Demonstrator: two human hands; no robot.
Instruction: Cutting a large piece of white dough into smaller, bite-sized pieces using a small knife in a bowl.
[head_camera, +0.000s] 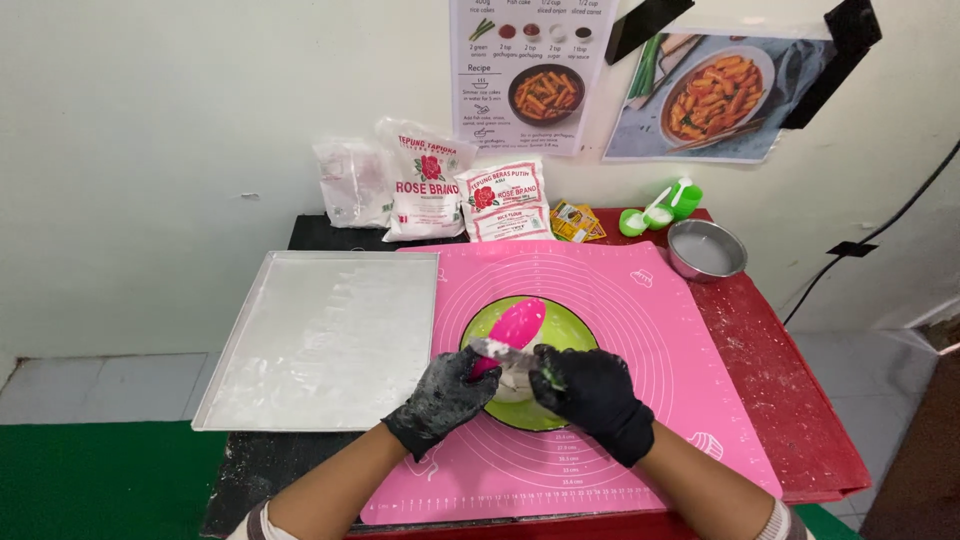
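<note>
Dough (514, 384) risks smearing: left hand (443, 400) fingers clamp pink silicone spatula (512, 330), right hand (592, 392) fingers clamp dough over green round bowl (575, 330).

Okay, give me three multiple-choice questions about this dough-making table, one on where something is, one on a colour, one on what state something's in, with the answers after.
1. Where is the metal tray?
A. left of the pink mat
B. on the mat
C. behind the flour bags

2. What colour is the bowl?
A. blue
B. green
C. white

3. What is the left hand doing?
A. resting on the tray
B. lifting a flour bag
C. gripping the pink spatula

Answers: 1 A, the tray lies beside the mat's left edge. 2 B, its rim shows green. 3 C, the gloved fingers wrap its handle, while the right hand is at the dough.
</note>
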